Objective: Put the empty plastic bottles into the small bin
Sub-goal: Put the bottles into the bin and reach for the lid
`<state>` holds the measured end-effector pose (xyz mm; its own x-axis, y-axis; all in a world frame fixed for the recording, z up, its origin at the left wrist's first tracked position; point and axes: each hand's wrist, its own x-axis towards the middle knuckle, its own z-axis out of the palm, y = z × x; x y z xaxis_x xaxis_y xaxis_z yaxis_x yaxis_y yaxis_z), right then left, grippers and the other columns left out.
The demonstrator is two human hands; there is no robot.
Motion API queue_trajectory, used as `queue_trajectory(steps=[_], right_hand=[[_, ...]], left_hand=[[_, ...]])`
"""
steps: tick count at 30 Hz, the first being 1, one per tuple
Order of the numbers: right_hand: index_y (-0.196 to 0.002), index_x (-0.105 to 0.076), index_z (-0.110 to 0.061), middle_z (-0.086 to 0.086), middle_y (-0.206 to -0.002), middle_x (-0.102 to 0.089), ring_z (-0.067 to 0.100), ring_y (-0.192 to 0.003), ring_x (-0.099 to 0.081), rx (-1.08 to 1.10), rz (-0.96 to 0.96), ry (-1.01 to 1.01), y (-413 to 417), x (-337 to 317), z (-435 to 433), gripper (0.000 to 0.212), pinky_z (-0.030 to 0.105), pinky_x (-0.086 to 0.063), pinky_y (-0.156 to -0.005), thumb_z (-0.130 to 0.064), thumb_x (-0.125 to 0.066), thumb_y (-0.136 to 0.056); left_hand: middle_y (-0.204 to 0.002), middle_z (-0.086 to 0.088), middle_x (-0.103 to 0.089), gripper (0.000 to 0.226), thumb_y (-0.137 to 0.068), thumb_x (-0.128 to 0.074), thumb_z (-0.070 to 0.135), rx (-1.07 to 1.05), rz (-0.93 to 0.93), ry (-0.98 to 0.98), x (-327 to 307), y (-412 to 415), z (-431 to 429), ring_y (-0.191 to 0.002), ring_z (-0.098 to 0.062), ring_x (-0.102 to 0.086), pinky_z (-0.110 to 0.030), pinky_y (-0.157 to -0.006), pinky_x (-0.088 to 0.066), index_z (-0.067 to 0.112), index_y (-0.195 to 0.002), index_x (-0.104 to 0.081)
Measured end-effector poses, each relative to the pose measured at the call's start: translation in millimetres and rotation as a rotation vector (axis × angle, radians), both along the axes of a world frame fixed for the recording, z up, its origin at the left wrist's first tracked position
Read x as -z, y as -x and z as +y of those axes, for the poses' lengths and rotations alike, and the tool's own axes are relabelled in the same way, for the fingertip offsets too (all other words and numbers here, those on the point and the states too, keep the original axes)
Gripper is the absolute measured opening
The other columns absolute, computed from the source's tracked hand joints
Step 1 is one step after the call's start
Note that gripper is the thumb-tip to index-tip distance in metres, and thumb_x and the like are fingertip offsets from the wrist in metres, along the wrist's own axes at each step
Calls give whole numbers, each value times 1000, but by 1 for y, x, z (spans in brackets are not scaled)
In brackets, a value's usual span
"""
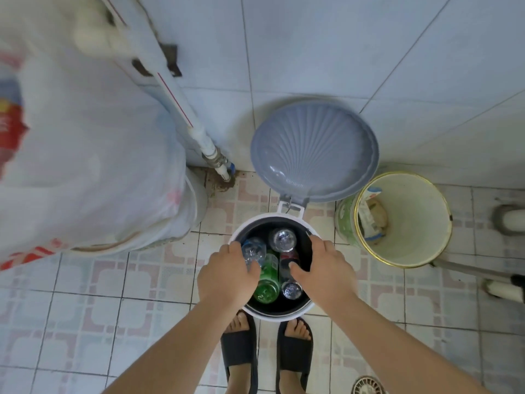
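Observation:
The small bin (pixel 284 313) stands on the floor just in front of my feet, its grey shell-patterned lid (pixel 315 150) tipped open against the wall. Several bottles stand inside: a clear one at the back (pixel 282 239), a crumpled clear one on the left (pixel 253 251), a green one (pixel 268 282) and a dark one with a red label (pixel 289 275). My left hand (pixel 227 275) is over the bin's left side, fingers on the crumpled clear bottle. My right hand (pixel 324 268) rests on the right rim, thumb against the dark bottle.
A large white plastic sack (pixel 93 166) fills the left side. A white pipe (pixel 199 132) runs down the tiled wall. A cream bucket (pixel 409 220) with some rubbish stands to the right of the bin. A floor drain (pixel 368 386) sits at the bottom right.

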<state>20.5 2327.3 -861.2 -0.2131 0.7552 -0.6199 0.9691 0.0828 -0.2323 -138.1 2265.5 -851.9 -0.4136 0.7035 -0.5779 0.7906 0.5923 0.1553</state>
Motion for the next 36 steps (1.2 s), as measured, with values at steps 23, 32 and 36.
queue_trajectory(steps=[23,32,36], right_hand=[[-143,-33,-14,5,-146,-41,25,-137,-35,-165,210,-826,0,-415,60,75,41,-25,-111,-56,-21,-82],[-148,-11,-18,0,-156,-18,19,-144,-10,-101,249,-855,-6,-494,60,68,37,-9,-117,-50,-33,-93],[-149,-9,-17,1,-157,-15,19,-144,-8,-103,228,-773,-6,-453,53,68,37,-7,-117,-50,-32,-94]], left_hand=[[-126,-8,-58,49,-88,-49,34,230,304,-801,-423,48,53,-107,-26,-58,-38,-83,-50,10,-131,-47],[-106,-12,-68,46,-82,-50,33,284,369,-895,-504,49,51,-88,-30,-65,-40,-67,-53,3,-115,-59],[-106,-11,-68,46,-82,-50,32,327,326,-849,-466,38,54,-88,-28,-65,-38,-69,-53,4,-117,-58]])
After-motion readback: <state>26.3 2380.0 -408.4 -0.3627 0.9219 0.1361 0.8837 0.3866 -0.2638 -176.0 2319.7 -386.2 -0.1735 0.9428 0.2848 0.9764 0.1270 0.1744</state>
